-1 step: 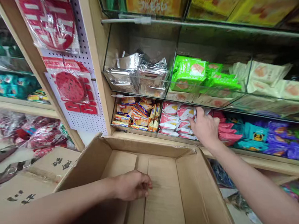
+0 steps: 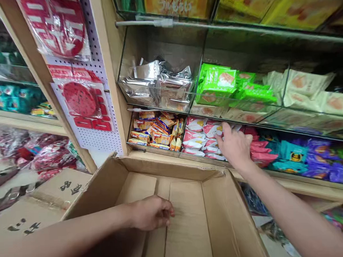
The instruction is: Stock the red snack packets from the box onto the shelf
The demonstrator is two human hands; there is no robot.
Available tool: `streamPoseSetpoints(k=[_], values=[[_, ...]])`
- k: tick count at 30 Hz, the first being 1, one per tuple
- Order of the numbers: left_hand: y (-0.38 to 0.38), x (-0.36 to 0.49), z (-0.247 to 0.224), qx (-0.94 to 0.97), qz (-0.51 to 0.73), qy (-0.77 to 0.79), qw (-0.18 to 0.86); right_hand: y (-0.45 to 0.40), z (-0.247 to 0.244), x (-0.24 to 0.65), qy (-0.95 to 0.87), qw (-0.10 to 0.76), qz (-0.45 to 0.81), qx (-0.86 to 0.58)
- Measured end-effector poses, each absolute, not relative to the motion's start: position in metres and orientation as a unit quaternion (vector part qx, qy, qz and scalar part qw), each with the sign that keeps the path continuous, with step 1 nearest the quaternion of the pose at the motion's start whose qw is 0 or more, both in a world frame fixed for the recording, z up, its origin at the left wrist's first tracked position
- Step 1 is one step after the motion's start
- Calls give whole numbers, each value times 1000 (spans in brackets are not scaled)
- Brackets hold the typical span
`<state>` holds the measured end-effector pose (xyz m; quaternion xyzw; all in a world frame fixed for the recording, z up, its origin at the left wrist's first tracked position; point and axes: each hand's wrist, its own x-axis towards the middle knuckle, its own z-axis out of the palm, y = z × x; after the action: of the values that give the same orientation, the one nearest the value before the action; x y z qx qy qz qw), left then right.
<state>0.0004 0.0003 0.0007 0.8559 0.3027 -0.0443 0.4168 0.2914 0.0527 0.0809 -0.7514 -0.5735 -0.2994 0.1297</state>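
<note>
1. Right hand (image 2: pixel 235 144): thumb and index apart; pink-and-white snack packets (image 2: pixel 212 129) just beside thumb, contact unclear.
2. Left hand (image 2: pixel 153 213): fingers loosely curled, thumb slightly apart, over cardboard box (image 2: pixel 189 218) floor.
3. Orange-wrapped snacks (image 2: pixel 161 135): next bin left of packets.

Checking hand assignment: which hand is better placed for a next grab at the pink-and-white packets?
Probably the right hand: it is up at the pink-and-white packets, though contact is hard to tell. The left hand is farther off, over the cardboard box.
</note>
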Motion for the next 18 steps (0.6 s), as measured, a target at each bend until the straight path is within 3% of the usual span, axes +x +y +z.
streamPoseSetpoints(k=[11, 18], values=[[-4, 1, 13, 853, -139, 297, 406, 61, 89, 287, -588, 97, -255, -761], [-14, 6, 25, 874, -202, 254, 363, 25, 89, 289, -622, 168, -238, -727]])
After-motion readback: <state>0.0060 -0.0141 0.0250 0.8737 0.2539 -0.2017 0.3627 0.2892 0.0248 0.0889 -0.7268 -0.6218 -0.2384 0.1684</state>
